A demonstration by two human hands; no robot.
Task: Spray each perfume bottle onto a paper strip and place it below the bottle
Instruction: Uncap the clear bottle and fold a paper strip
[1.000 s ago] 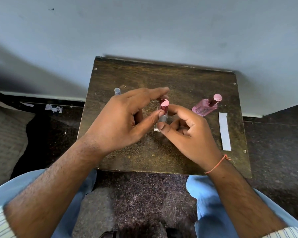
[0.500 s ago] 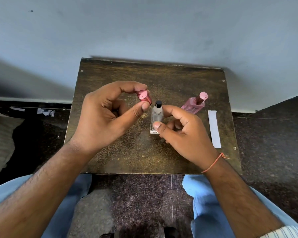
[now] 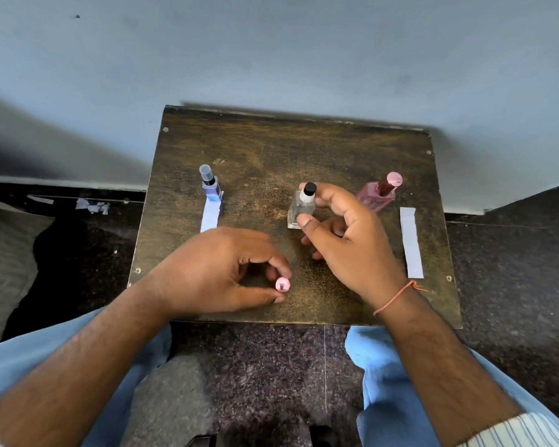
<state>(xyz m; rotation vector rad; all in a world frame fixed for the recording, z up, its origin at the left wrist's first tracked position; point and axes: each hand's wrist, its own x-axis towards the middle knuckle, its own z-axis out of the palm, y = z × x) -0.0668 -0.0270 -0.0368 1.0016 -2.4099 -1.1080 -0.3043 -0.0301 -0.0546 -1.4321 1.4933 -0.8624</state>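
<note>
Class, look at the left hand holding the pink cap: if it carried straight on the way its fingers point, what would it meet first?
The left hand points rightward along the table. It would probably first meet the right hand, whose curled fingers lie just beyond the pink cap; depth is uncertain.

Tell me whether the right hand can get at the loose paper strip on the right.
Probably yes: the loose paper strip lies bare on the table, just right of the right hand, but that hand grips the clear bottle.
</note>
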